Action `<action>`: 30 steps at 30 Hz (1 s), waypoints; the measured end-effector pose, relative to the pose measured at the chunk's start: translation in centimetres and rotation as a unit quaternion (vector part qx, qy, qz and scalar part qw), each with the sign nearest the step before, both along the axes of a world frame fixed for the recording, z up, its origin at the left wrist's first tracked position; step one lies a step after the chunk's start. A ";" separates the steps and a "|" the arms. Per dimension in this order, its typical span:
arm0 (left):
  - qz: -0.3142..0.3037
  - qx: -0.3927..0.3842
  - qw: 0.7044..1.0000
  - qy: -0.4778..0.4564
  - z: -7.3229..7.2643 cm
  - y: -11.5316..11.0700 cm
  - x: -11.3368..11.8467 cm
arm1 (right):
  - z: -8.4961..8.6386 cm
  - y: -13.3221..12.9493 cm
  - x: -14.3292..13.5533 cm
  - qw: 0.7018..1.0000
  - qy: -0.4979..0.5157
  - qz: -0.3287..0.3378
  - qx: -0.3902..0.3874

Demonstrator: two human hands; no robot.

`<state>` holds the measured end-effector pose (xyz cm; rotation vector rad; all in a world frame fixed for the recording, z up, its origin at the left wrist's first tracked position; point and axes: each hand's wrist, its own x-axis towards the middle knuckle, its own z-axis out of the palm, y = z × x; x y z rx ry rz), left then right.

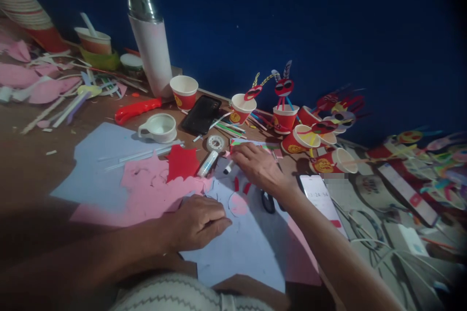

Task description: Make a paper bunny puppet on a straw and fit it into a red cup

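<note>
Closest to the viewer, pale cloth with zigzag lines covers the person's lap. Just beyond, a light blue sheet (241,252) lies on the bench (32,165). The left hand (202,221) rests at its left edge, fingers curled inward; whether anything is inside cannot be told. Beside it on the sheet are a pink disc (239,204) and two small red pieces (247,188). Black loop handles (267,201) lie near the right forearm. The right hand (257,167) reaches further out, fingers bent down over a white marker (228,167); their tips are partly hidden, so whether they grip it cannot be told. To the left lie a red paper piece (182,161), a white tube (207,164) and a tape roll (215,143). Further back are a handled cup (160,129), a black phone (201,114), a tall flask (151,53) and red paper cups (286,119), some holding red figures (284,87).
</note>
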<state>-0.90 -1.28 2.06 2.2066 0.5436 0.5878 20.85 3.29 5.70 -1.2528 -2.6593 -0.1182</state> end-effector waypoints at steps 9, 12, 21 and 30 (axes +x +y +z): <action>0.133 -0.358 0.923 -0.037 0.4 0.5 0.4 | 0.0 -8.8 -1.0 0.632 0.720 -0.237 -0.163; 0.104 -0.393 0.912 -0.059 0.3 0.3 0.8 | -1.3 -9.7 -1.8 0.565 0.751 -0.258 -0.225; 0.046 -0.204 0.977 0.029 0.6 -0.1 0.7 | -2.3 -10.3 -4.0 0.639 0.692 -0.188 -0.280; -0.024 -0.039 0.997 0.054 1.9 -1.2 0.6 | -1.4 -13.2 -3.2 0.759 0.564 -0.197 -0.258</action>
